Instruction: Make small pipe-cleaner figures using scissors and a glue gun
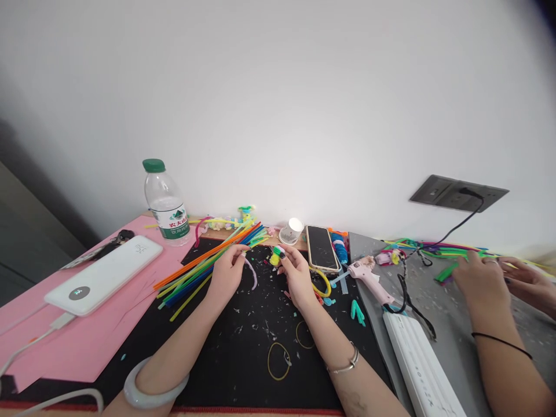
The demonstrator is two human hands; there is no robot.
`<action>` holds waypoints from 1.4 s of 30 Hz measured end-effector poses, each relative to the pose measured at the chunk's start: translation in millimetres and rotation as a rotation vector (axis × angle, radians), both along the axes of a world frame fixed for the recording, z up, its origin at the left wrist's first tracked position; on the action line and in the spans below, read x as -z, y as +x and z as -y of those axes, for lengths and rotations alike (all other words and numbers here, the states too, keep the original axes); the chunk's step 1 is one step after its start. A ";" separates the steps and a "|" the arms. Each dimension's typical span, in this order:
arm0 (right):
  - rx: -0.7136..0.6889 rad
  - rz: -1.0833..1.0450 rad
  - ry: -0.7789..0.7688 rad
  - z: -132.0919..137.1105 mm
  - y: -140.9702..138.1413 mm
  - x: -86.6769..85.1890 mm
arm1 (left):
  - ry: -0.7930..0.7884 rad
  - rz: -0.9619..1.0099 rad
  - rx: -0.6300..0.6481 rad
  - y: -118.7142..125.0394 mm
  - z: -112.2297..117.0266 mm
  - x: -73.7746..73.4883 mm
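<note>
My left hand (228, 271) has its fingertips pinched at the top end of a short lilac pipe cleaner (252, 274), which curves downward over the black mat (243, 359). My right hand (298, 279) grips a small fuzzy figure (275, 258) in yellow, green and white, with a dark spot by the thumb. Its exact shape is partly covered by the fingers. Beside my left hand lies a bundle of orange, green, yellow and blue pipe cleaners (191, 284). A yellow pipe cleaner loop (324, 282) rests near my right wrist.
A water bottle (167, 205) and white power bank (104, 275) stand left. Behind are a paper cup (292, 230) and phone (322, 249). Rightward lie a pink glue gun (369, 281) with a cord and a white power strip (419, 362); another person's hands (484, 284) work there.
</note>
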State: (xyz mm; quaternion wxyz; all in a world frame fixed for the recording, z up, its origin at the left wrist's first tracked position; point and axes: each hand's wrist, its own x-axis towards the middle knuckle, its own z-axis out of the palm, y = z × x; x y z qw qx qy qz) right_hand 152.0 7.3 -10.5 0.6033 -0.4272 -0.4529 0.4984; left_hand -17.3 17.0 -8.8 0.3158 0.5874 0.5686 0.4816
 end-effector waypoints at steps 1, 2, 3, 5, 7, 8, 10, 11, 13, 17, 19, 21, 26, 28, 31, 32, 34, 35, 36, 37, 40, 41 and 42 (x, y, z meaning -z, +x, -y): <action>-0.004 0.012 0.002 0.5 -0.2 -0.7 | 0.022 -0.067 0.005 0.1 -0.3 0.9; -0.006 0.027 0.005 1.1 -0.4 -1.2 | 0.054 -0.129 0.002 0.1 -0.6 1.7; -0.005 0.044 0.010 1.5 -0.8 -1.4 | 0.095 -0.184 -0.012 -0.1 -1.0 2.3; -0.002 0.083 0.026 2.1 -1.6 -1.1 | 0.176 -0.272 -0.061 -1.4 -1.9 3.0; 0.001 0.134 0.051 2.4 -2.5 -0.2 | 0.219 -0.344 -0.112 -3.8 -2.9 4.2; 0.006 0.166 0.062 2.5 -2.9 0.2 | 0.223 -0.382 -0.126 -5.3 -3.4 5.3; 0.016 0.238 0.075 2.9 -3.8 0.6 | 0.203 -0.458 -0.125 -8.2 -4.0 8.5; 0.025 0.272 0.077 3.2 -4.2 0.5 | 0.192 -0.494 -0.118 -9.5 -4.0 10.3; 0.040 0.331 0.079 3.9 -5.0 0.0 | 0.186 -0.556 -0.126 -11.5 -3.7 13.2; 0.051 0.405 0.099 5.2 -6.1 -0.3 | 0.166 -0.641 -0.208 -14.3 -2.5 13.6; 0.057 0.414 0.103 5.3 -6.3 0.3 | 0.130 -0.648 -0.220 -15.8 -3.1 11.8; 0.060 0.402 0.103 5.1 -6.1 1.4 | 0.107 -0.614 -0.203 -17.4 -4.8 10.0; 0.064 0.371 0.100 3.3 -5.7 4.5 | 0.216 -0.459 -0.170 -19.8 -9.9 7.4; 0.068 0.400 0.095 1.8 -5.9 4.8 | 0.269 -0.444 -0.176 -19.8 -9.7 5.5; 0.081 0.475 0.098 -0.3 -6.7 3.4 | 0.321 -0.465 -0.162 -18.9 -7.3 1.4; 0.102 0.498 0.112 -0.6 -7.0 2.5 | 0.336 -0.475 -0.154 -18.3 -6.4 0.1; 0.156 0.530 0.154 -0.3 -7.6 0.5 | 0.367 -0.483 -0.120 -16.4 -5.0 -1.9; 0.178 0.531 0.176 0.2 -7.8 -0.3 | 0.383 -0.479 -0.085 -15.0 -4.3 -2.7; 0.182 0.518 0.187 0.8 -7.8 -0.8 | 0.395 -0.470 -0.030 -13.3 -3.7 -3.5; 0.167 0.483 0.185 1.3 -7.6 -1.1 | 0.401 -0.458 0.039 -11.4 -2.9 -4.3; 0.084 0.274 0.106 1.6 -5.9 0.1 | 0.353 -0.437 0.275 -5.3 0.7 -7.2; 0.072 0.204 0.061 1.1 -5.1 0.9 | 0.324 -0.441 0.332 -3.8 1.9 -8.4; 0.071 0.143 0.015 0.4 -4.2 1.8 | 0.296 -0.446 0.359 -2.9 2.9 -9.4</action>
